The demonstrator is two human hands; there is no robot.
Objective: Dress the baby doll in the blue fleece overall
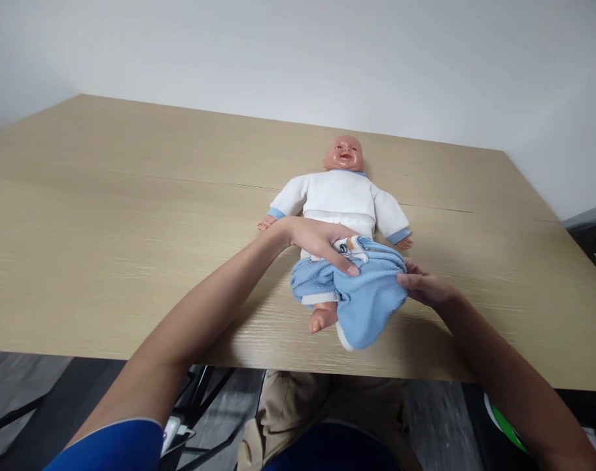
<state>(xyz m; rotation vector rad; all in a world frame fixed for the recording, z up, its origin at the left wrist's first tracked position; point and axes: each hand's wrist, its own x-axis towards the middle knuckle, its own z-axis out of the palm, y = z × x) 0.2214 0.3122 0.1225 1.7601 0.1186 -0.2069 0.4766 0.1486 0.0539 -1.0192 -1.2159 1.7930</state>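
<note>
A baby doll (345,154) lies on its back on the table, head away from me, in a white long-sleeved top (341,193) with blue cuffs. Light blue trousers (371,307) with white hems cover its lower body. One bare foot (323,318) sticks out of the trouser leg at the left; the other foot is hidden in the fabric. Across the doll's waist, my left hand (320,239) grips the patterned waistband, thumb on top and fingers mostly hidden. My right hand (425,284) pinches the trousers' right edge between thumb and fingers.
The wooden table (131,222) has its near edge just beyond my lap and a pale wall (298,59) behind it. Dark metal frame parts show under the table at the left. A black object (595,242) stands past the right edge.
</note>
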